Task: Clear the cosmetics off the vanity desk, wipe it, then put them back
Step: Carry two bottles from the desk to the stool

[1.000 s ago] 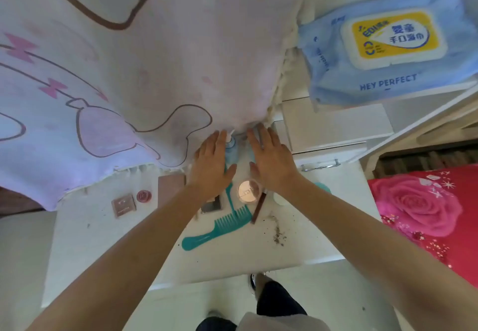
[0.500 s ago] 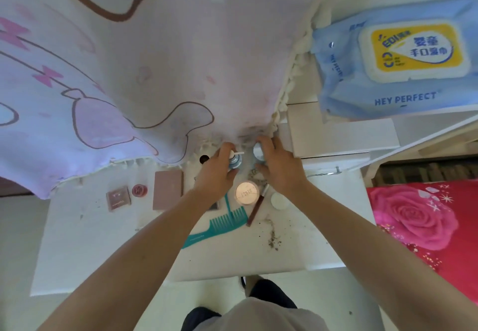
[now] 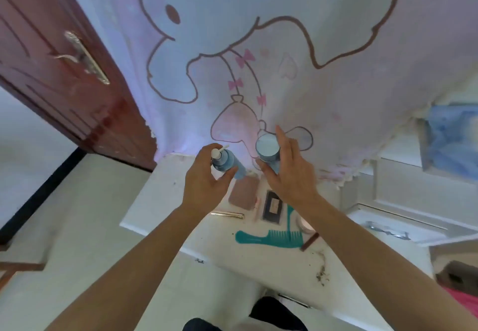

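My left hand (image 3: 204, 183) grips a blue pump bottle (image 3: 227, 161) with a white nozzle, lifted above the white vanity desk (image 3: 258, 255). My right hand (image 3: 289, 175) holds a blue bottle with a round pale-blue cap (image 3: 267, 147), also raised off the desk. On the desk lie a pink-brown palette (image 3: 244, 192), a dark compact (image 3: 274, 206), a gold pencil (image 3: 227, 214), a teal comb (image 3: 271, 237), a round powder case (image 3: 304, 223) partly hidden by my right forearm, and a brown stick (image 3: 309, 241).
A pink cartoon cloth (image 3: 258, 59) hangs over the back of the desk. A dark red door (image 3: 59, 72) stands at the left. A blue wipes pack (image 3: 452, 139) sits on a shelf at the right, above white drawers (image 3: 403, 224). Dirt specks (image 3: 322, 273) lie near the desk's front.
Both hands closed round the two blue bottles at the back of the desk and lifted them. The view has swung left, bringing the door into sight.
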The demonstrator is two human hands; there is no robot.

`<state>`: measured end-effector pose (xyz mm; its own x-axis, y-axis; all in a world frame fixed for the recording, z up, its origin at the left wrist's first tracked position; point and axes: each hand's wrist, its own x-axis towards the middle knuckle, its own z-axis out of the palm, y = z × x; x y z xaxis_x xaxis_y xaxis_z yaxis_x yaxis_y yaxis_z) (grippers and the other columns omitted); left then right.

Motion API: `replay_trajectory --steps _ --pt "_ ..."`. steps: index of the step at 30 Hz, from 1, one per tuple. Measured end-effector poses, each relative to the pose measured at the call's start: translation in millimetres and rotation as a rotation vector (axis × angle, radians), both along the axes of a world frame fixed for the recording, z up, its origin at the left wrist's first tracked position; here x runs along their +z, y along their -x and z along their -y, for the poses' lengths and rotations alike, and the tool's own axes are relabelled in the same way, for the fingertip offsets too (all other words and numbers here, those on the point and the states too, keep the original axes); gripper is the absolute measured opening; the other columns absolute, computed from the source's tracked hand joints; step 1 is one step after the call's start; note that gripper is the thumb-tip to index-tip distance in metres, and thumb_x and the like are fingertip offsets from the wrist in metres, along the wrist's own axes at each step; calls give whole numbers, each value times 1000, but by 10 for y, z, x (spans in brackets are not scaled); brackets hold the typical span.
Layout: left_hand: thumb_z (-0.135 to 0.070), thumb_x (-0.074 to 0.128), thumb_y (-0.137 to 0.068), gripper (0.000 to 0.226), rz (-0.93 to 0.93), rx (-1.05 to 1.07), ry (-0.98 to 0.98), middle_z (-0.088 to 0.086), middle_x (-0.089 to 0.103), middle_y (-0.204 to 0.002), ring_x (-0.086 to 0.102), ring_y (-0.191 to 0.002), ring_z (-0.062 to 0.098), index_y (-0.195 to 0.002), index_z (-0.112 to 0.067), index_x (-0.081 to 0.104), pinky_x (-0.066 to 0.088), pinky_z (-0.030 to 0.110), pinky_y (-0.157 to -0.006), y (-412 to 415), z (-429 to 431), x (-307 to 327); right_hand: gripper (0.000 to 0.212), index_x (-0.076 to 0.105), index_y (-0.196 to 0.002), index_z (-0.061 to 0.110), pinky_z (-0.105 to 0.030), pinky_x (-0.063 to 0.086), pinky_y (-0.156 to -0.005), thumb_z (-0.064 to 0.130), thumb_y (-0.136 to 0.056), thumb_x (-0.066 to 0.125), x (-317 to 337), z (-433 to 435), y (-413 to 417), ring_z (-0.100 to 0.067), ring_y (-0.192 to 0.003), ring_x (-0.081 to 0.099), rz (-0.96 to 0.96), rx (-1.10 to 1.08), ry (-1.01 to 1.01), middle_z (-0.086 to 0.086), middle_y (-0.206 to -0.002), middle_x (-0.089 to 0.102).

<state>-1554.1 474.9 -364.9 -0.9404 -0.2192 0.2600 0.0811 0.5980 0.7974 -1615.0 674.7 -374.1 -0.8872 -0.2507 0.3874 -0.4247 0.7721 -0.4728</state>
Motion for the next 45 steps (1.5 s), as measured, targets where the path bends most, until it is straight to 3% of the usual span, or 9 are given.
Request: replay_trajectory --steps 2,5,9,16,23,27,30,38,45 --pt "-16 76 -81 48 -28 96 -17 -9 57 -114 57 -98 -2 -118 -28 48 44 14 -84 -255 432 119 79 20 -153 22 -29 49 -57 50 -91 61 130 478 -67 -26 -82 64 -20 87 19 -8 -124 50" --pt "-10 72 -83 50 -59 257 -67 -9 53 -121 54 -110 9 -123 -27 47 48 28 -92 -744 1115 283 77 23 -152 20 -27 46 -58 47 -92 63 278 1282 -259 -25 -78 64 -72 230 58 -8 -122 52" --pt "-17 72 -85 52 -87 512 -37 -12 54 -118 54 -105 2 -125 -34 45 47 17 -87 -1634 2067 481 75 26 -151 23 -30 49 -59 51 -91 61 432 2474 -660 -25 -81 64 -109 473 90 -3 -121 52" --pt "-31 71 -86 49 -85 952 122 -11 56 -118 55 -98 11 -127 -30 44 44 26 -80 -3422 3460 651 72 32 -147 22 -28 47 -69 55 -89 59 583 4515 -1865 -23 -98 63 -153 864 83 -1 -123 55" --pt "-38 71 -85 52 -72 1244 133 -22 53 -114 52 -96 2 -127 -40 41 46 24 -80 -4715 4258 596 74 33 -145 18 -31 47 -83 59 -89 57 601 5795 -2956 -18 -104 57 -194 1130 52 0 -122 60" --pt "-42 70 -85 54 -51 1384 67 -21 53 -116 57 -101 7 -128 -41 38 52 30 -85 -5163 4693 514 79 24 -149 25 -25 44 -87 62 -88 58 444 6475 -3421 -14 -121 52 -7 1266 91 3 -144 47" --pt "-41 70 -85 52 -31 1443 44 -12 59 -115 61 -100 16 -128 -38 40 56 36 -83 -5386 5061 428 85 20 -150 29 -29 48 -88 62 -85 63 257 7001 -3685 -15 -123 52 167 1296 123 7 -151 40" --pt "-34 72 -85 46 19 1511 -18 -11 60 -105 62 -95 18 -124 -31 48 56 42 -78 -5630 6723 458 72 39 -133 36 -31 54 -84 55 -75 77 87 8847 -3982 -4 -107 54 311 1415 181 15 -127 53" --pt "-28 76 -82 50 -47 1582 39 -7 64 -110 64 -98 15 -125 -24 51 56 34 -81 -5747 8234 810 69 50 -129 32 -32 55 -87 44 -71 85 428 10482 -4058 -5 -105 57 457 1437 300 14 -122 57"
